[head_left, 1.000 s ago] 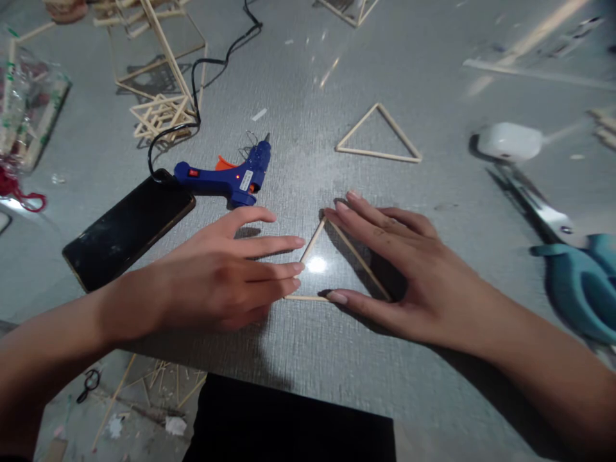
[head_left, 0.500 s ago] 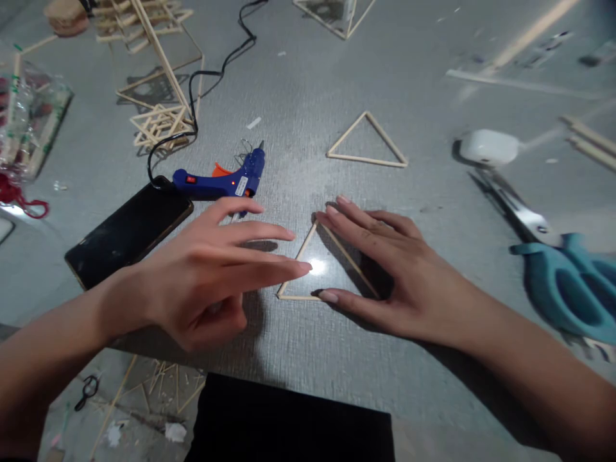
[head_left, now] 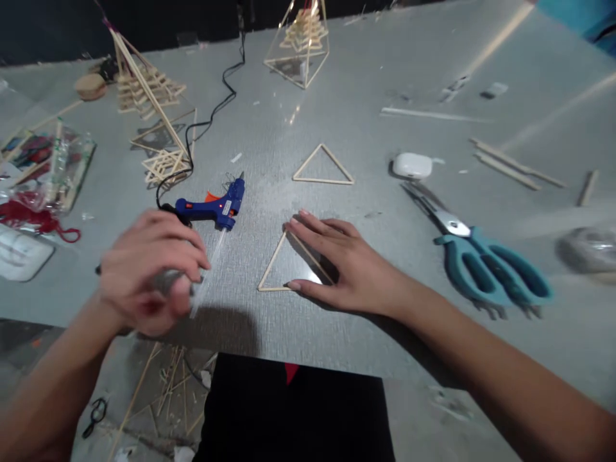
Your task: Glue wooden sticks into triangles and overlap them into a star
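Observation:
My right hand (head_left: 341,263) lies flat and spread on the table over a triangle of thin wooden sticks (head_left: 272,262). Its fingertips touch the triangle's top corner and the thumb rests on the bottom stick; the palm hides the right corner. My left hand (head_left: 156,273), smeared by motion, hovers left of the triangle with fingers loosely bent, thumb apart and nothing seen in it. Just beyond it a blue hot glue gun (head_left: 212,209) lies on its side, its red light lit and a clear glue stick (head_left: 217,251) sticking out. A second stick triangle (head_left: 323,181) lies farther back.
Teal-handled scissors (head_left: 481,256) and a white case (head_left: 412,165) lie right. Stick pyramids (head_left: 304,61) stand at the back, small stacked triangles (head_left: 166,168) at left. A black cord (head_left: 226,80) runs to the glue gun. Plastic packets (head_left: 67,167) lie far left. Loose sticks (head_left: 507,168) lie right.
My left hand has drawn back left from the triangle, its fingers curling in. The right hand stays on the triangle. The view has tilted up, showing more of the table's back.

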A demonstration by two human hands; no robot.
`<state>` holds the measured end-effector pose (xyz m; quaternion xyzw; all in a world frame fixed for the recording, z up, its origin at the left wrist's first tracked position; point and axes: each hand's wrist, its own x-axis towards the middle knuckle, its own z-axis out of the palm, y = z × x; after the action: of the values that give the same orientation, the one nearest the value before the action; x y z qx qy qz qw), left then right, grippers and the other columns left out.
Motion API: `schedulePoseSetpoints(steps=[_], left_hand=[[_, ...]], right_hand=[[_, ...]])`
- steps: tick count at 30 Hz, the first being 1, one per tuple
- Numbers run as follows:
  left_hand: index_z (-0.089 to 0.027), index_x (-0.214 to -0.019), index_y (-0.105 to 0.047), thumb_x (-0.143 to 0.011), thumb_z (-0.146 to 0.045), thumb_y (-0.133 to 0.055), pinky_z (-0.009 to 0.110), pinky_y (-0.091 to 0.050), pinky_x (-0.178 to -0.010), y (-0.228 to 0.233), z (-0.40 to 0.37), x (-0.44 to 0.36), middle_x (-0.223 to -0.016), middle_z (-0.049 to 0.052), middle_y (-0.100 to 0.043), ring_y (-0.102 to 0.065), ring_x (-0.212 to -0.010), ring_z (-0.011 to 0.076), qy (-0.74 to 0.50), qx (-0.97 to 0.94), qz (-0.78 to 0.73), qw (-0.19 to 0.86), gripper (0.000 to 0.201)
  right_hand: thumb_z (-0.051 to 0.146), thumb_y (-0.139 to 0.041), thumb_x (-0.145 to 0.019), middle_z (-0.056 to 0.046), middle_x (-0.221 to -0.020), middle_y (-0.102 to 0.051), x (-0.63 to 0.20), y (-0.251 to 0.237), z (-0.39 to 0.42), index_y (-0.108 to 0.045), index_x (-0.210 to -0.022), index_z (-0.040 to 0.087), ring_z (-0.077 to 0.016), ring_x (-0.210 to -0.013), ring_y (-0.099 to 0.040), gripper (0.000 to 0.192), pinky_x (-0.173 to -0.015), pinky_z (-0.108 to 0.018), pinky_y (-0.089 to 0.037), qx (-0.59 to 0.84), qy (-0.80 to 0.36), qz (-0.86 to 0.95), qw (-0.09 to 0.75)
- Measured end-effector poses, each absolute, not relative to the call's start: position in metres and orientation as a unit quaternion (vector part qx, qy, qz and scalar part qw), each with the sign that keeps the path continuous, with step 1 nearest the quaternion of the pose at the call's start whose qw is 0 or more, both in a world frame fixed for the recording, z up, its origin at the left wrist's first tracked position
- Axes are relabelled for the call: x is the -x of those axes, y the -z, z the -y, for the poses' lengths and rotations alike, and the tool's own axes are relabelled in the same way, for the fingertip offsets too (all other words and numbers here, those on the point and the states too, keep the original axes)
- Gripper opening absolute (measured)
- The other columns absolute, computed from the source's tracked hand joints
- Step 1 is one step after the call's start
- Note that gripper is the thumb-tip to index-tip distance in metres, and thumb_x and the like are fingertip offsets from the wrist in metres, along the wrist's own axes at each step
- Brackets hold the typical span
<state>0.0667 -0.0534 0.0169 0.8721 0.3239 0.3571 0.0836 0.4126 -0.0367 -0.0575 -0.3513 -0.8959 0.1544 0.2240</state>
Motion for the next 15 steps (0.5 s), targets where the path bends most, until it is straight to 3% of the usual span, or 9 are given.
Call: schedulePoseSetpoints(steps=[2,5,7,11,15], left_hand=[[-0.028,-0.092,-0.064,-0.09,-0.025,-0.069,0.047,-0.056,-0.093,-0.014,0.073,-0.075,-0.081,-0.003,-0.082,-0.08,-0.082,0.0234,-0.314,-0.905,-0.279,0.059,0.006],[-0.026,-0.096,-0.061,-0.083,-0.017,-0.074,0.047,-0.055,-0.098,-0.018,0.112,-0.079,-0.099,-0.001,-0.086,-0.083,-0.094,0.0251,-0.256,-0.922,-0.284,0.06,0.02],[-0.025,-0.097,-0.063,-0.086,-0.01,-0.071,0.045,-0.055,-0.1,-0.022,0.14,-0.082,-0.103,-0.002,-0.087,-0.083,-0.092,0.0216,-0.249,-0.919,-0.302,0.051,0.02],[-0.023,-0.118,-0.071,-0.103,-0.014,-0.069,0.035,-0.061,-0.092,-0.029,0.187,-0.096,-0.107,-0.002,-0.088,-0.084,-0.092,0.0155,-0.243,-0.922,-0.299,0.025,0.017],[-0.024,-0.115,-0.073,-0.107,-0.012,-0.071,0.03,-0.064,-0.077,-0.039,0.223,-0.112,-0.098,-0.007,-0.088,-0.085,-0.084,0.0136,-0.261,-0.918,-0.297,0.002,0.015]], right_hand=[[0.066,-0.067,-0.1,-0.022,-0.169,-0.051,-0.411,0.058,0.036,-0.039,-0.171,0.016,-0.0392,-0.164,-0.04,0.091,-0.127,-0.067,-0.041,0.351,-0.162,0.894,0.227],[0.068,-0.064,-0.1,-0.022,-0.169,-0.052,-0.41,0.056,0.036,-0.042,-0.17,0.014,-0.041,-0.165,-0.037,0.091,-0.129,-0.068,-0.038,0.352,-0.178,0.892,0.223],[0.069,-0.064,-0.099,-0.023,-0.169,-0.051,-0.409,0.055,0.037,-0.043,-0.169,0.012,-0.0415,-0.165,-0.036,0.093,-0.131,-0.067,-0.035,0.355,-0.191,0.888,0.22],[0.071,-0.063,-0.097,-0.023,-0.172,-0.047,-0.407,0.052,0.038,-0.043,-0.169,0.011,-0.041,-0.168,-0.032,0.095,-0.135,-0.065,-0.028,0.36,-0.215,0.882,0.214],[0.072,-0.063,-0.097,-0.023,-0.172,-0.047,-0.407,0.05,0.039,-0.044,-0.169,0.011,-0.0426,-0.167,-0.033,0.096,-0.134,-0.063,-0.029,0.356,-0.21,0.883,0.222]])
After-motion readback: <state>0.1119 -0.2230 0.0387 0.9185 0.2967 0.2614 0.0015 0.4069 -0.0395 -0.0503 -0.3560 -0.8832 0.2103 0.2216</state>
